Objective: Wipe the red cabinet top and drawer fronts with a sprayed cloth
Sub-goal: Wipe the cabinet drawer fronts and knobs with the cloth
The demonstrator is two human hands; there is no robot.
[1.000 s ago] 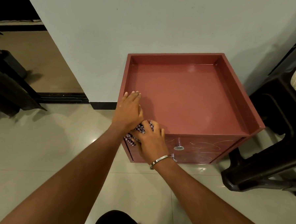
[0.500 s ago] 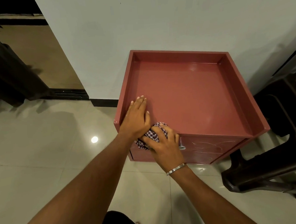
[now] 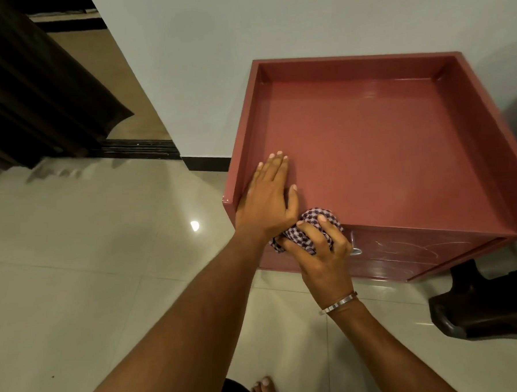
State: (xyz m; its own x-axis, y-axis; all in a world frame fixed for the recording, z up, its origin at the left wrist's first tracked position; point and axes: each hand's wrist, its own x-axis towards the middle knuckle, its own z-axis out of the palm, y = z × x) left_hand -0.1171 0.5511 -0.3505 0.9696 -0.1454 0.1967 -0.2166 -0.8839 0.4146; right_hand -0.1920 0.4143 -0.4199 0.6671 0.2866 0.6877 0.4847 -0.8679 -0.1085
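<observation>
The red cabinet (image 3: 368,148) stands against a pale wall, its top a shallow tray with raised rims on three sides. My left hand (image 3: 266,201) lies flat on the top's near left corner, fingers together, holding nothing. My right hand (image 3: 320,246) grips a bunched purple-and-white checked cloth (image 3: 306,226) and presses it against the front edge, at the top of the upper drawer front (image 3: 418,244). A small metal drawer knob (image 3: 357,251) peeks out beside my right knuckles. Pale smear marks show on the drawer front.
A dark plastic chair leg (image 3: 481,307) stands on the tiled floor right of the cabinet. A dark curtain (image 3: 36,87) hangs at the far left by a doorway. My bare foot (image 3: 266,390) is at the bottom edge.
My right hand has carried the cloth rightward along the cabinet's front edge, from the left corner toward the knob. My left hand stayed flat on the top. My head shifted left.
</observation>
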